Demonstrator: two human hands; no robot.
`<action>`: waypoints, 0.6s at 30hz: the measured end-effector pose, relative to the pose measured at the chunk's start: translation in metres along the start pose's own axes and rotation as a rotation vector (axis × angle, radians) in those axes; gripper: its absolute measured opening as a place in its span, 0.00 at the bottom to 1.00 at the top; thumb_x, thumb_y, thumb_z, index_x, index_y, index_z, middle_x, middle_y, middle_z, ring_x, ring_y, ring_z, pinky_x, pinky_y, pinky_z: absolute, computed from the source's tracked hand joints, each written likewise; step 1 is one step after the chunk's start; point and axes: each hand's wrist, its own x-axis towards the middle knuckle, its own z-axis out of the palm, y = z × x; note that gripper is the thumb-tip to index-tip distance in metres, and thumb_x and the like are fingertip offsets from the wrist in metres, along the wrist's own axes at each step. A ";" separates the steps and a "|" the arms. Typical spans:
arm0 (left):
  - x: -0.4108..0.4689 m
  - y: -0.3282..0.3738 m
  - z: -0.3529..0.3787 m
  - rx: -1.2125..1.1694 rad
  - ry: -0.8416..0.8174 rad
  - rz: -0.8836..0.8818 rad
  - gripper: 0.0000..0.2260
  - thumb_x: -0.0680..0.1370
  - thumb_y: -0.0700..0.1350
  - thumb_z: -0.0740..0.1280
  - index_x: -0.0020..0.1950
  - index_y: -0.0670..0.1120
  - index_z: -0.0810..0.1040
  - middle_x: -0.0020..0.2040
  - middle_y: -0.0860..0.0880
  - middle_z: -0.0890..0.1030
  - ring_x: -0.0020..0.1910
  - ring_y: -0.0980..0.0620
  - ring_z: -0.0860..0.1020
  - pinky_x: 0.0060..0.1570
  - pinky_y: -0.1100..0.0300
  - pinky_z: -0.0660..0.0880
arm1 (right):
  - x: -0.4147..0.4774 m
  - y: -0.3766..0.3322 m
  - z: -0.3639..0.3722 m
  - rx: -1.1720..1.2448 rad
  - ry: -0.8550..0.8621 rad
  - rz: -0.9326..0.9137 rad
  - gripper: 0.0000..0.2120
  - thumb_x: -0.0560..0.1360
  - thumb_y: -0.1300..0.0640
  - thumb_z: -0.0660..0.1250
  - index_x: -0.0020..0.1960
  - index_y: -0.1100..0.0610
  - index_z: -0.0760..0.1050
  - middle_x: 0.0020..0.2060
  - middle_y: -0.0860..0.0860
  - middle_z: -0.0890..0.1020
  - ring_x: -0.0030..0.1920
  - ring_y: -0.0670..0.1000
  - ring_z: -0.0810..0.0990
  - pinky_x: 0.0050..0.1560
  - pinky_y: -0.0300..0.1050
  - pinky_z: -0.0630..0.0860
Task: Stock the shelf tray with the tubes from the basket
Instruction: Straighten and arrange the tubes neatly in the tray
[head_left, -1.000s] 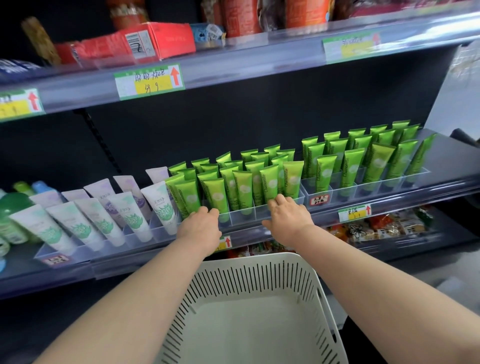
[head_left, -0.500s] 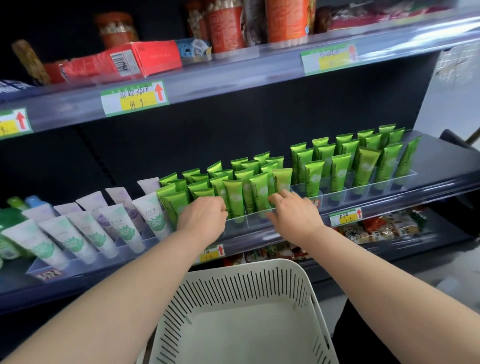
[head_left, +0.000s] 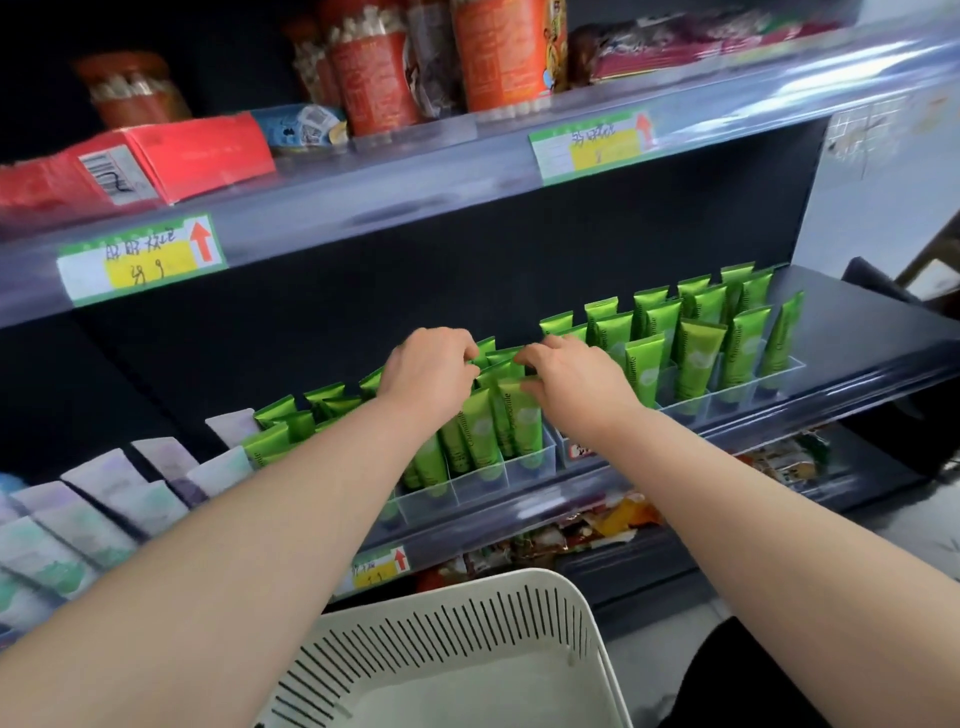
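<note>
L hand (head_left: 428, 371) & R hand (head_left: 576, 382): together, pinching tops of green plastic tubes (head_left: 524, 421) in clear plastic shelf tray (head_left: 530, 470). White slotted plastic basket (head_left: 441, 629) appar. empty. Judged final straightening; next needed rows squared.

**Headroom above, crowding below**

The green tubes (head_left: 696, 358) stand packed in the clear tray (head_left: 737, 397) along the front edge of the shelf (head_left: 872, 332) — hardly any room between them. Above their tops a tall gap, open from the front, reaches the upper shelf (head_left: 415, 192). The left hand (head_left: 426, 374) and right hand (head_left: 576, 384) grip green tubes mid-row, blocking that stretch. At the left end white tubes (head_left: 130, 499) crowd in; the right end past the tray lies bare. The basket (head_left: 457, 618) sits below the front edge.
</note>
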 end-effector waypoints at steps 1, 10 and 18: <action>0.005 0.000 0.001 0.012 -0.019 -0.004 0.10 0.79 0.47 0.65 0.58 0.52 0.80 0.55 0.51 0.82 0.58 0.46 0.76 0.55 0.53 0.74 | 0.003 0.000 0.002 0.008 -0.021 0.001 0.15 0.79 0.53 0.61 0.65 0.53 0.72 0.56 0.52 0.78 0.58 0.56 0.75 0.52 0.51 0.75; 0.032 0.014 0.015 0.131 -0.175 -0.016 0.08 0.76 0.52 0.70 0.52 0.52 0.84 0.51 0.49 0.83 0.52 0.45 0.79 0.50 0.56 0.76 | 0.008 0.018 0.006 0.131 -0.127 0.041 0.13 0.76 0.64 0.63 0.57 0.53 0.78 0.47 0.52 0.81 0.48 0.56 0.79 0.44 0.47 0.76; 0.041 0.030 0.017 0.076 -0.105 -0.038 0.05 0.77 0.51 0.68 0.49 0.53 0.83 0.47 0.49 0.82 0.48 0.45 0.79 0.42 0.58 0.73 | 0.009 0.018 0.005 0.060 -0.060 -0.034 0.14 0.78 0.62 0.61 0.57 0.48 0.78 0.47 0.48 0.78 0.51 0.52 0.74 0.38 0.43 0.66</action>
